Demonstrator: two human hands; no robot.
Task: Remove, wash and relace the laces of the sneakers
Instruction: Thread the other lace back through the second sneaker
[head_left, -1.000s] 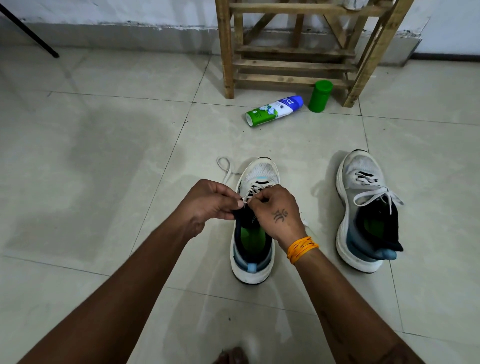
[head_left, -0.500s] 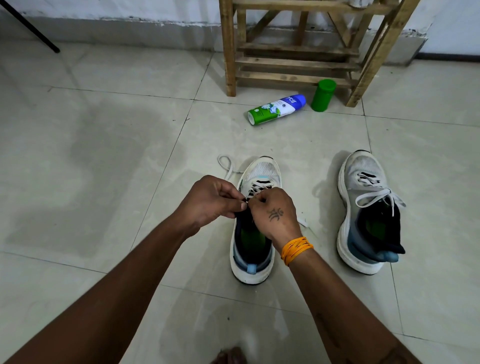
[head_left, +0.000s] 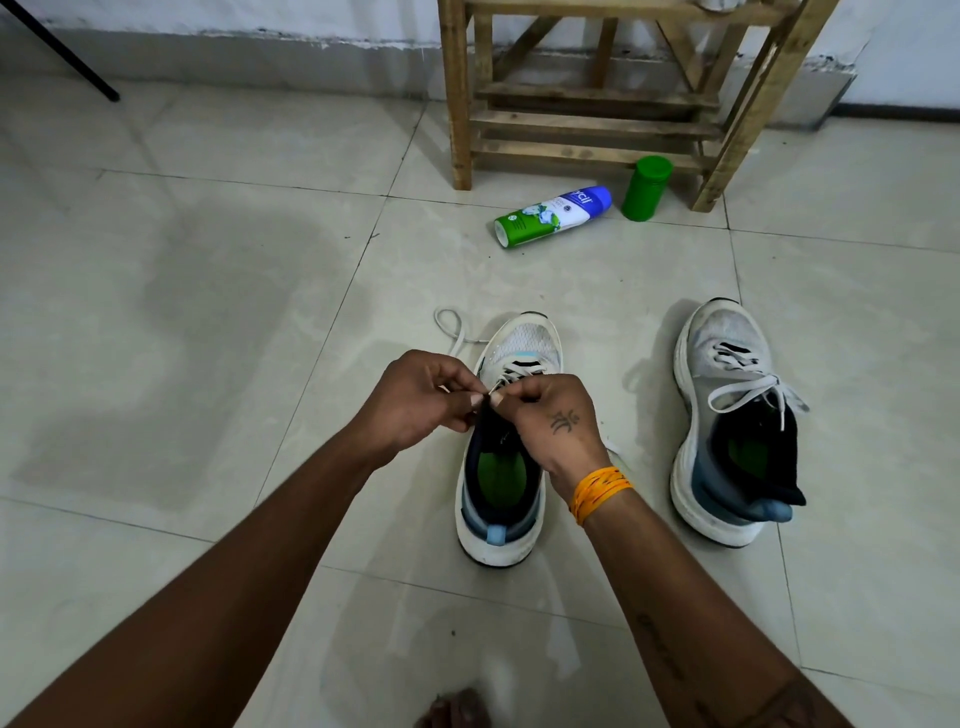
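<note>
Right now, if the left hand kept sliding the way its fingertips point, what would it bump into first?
The left hand points rightward across the near sneaker, thumb tip almost touching the right hand. It would likely meet the right hand's fingertips first, where both pinch the white lace, though the exact gap is hard to judge.

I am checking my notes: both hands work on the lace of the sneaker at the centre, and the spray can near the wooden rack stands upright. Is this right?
Not quite. In the head view the spray can lies on its side near the wooden rack; the green cap beside it stands upright. The rest holds: left hand and right hand pinch the lace of the centre sneaker.
</note>
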